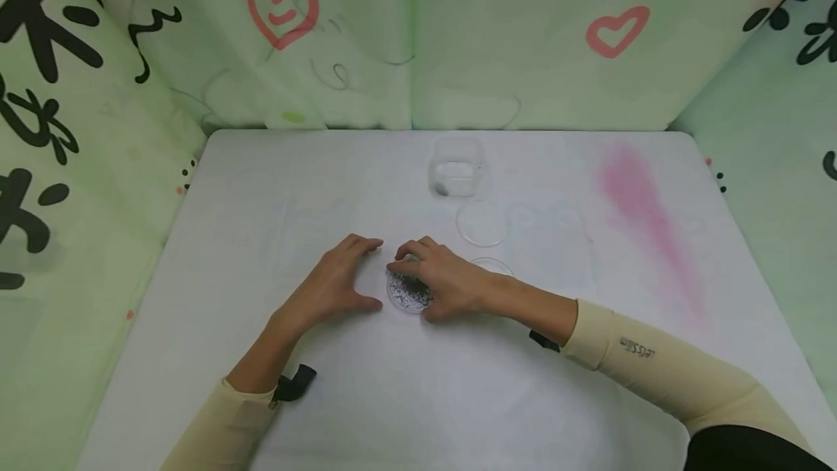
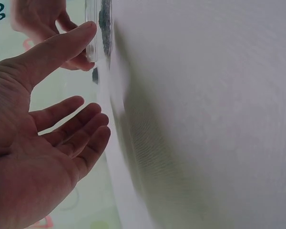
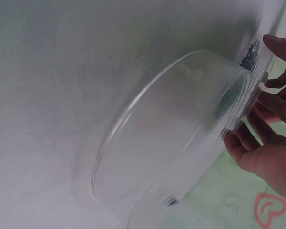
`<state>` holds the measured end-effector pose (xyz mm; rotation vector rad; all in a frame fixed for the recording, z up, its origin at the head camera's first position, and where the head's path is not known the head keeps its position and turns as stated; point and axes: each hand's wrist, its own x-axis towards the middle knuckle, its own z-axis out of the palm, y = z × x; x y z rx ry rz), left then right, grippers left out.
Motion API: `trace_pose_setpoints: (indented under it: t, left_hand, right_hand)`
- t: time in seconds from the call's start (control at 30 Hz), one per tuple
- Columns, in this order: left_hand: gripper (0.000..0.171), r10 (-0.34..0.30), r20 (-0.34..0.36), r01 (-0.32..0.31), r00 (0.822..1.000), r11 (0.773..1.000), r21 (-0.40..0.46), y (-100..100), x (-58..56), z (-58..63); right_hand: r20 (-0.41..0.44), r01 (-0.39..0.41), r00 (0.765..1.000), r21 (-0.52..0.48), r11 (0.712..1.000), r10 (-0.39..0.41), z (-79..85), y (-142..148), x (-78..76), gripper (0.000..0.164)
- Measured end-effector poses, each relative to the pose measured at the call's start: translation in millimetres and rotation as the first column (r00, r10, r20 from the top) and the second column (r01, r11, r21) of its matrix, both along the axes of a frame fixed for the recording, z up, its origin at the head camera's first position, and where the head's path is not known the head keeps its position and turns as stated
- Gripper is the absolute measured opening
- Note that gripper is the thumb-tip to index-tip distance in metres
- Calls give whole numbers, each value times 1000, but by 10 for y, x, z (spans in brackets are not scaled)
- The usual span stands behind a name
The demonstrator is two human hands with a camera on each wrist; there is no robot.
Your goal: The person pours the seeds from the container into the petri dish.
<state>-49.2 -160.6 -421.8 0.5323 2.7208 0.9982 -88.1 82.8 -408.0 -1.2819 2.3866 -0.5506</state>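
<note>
A round clear petri dish with dark granules in it lies on the white table. My right hand reaches over it and grips its rim, thumb at the near side and fingers at the far side. In the right wrist view the fingers of that hand are bent at the dish's edge. Just left of the dish, my left hand is held with thumb and fingers spread, holding nothing. The left wrist view shows the left hand with its palm bare. Partly behind my right wrist lies another clear dish.
Beyond the right hand a thin clear round piece lies flat. Farther back stands a clear square container with something dark in a corner. A pink stain marks the white tabletop. Green curtains border the table.
</note>
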Motion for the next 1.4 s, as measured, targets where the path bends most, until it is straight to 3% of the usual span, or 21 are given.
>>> trace_pose_setpoints:
  t: [0.43,0.6,1.0,1.23,1.4]
  left_hand:
    - [98,-20,20,20,1000,1000,1,-7,-50,11]
    - [100,-25,15,25,1000,1000,-6,5,-79,32]
    - [98,-76,51,77,996,997,-5,216,-211,51]
    - [95,-172,51,172,984,985,8,390,-265,24]
    - [92,-198,23,199,980,980,-3,473,-250,20]
  right_hand:
    - [-4,26,1000,-51,998,-27,-41,43,51,88]
    - [-36,54,998,-122,991,-59,50,141,35,87]
    - [-51,255,963,-150,955,-265,329,522,-228,88]
    - [-29,351,932,-181,919,-361,328,708,-377,86]
    - [-7,395,915,-185,900,-403,295,803,-477,85]
